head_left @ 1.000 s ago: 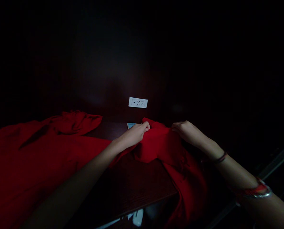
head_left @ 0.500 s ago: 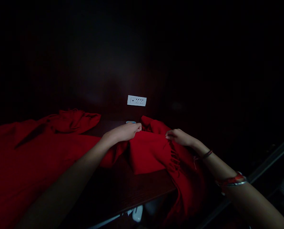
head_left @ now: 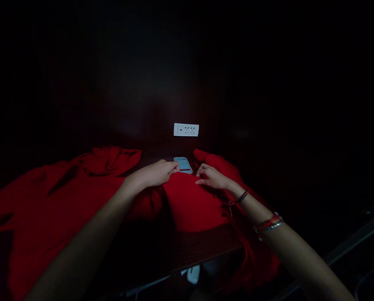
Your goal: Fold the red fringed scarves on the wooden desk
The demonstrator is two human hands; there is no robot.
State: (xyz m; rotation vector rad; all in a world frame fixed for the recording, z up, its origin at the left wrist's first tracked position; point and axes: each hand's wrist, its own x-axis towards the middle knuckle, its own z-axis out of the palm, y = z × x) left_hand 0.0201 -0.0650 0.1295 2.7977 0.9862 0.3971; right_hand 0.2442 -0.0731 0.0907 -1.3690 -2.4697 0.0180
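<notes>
A red fringed scarf lies in a folded strip on the dark wooden surface. My left hand pinches the upper left corner of that strip between thumb and fingers. At the strip's upper edge, towards the right, is my right hand; its fingers are bent and stand apart from the thumb, close to the cloth. A phone with a lit screen lies just behind the strip, between both hands. The fringe hangs below my right wrist, partly in shadow.
More red cloth spreads rumpled on the left. Another length drapes over the front edge at the right. A white socket plate sits on the dark back wall. Below the edge is a white object, too dim to name.
My right hand has moved left along the scarf's upper edge, and its fingers have parted. My left hand keeps its pinch. More of the phone shows now. The view has shifted slightly.
</notes>
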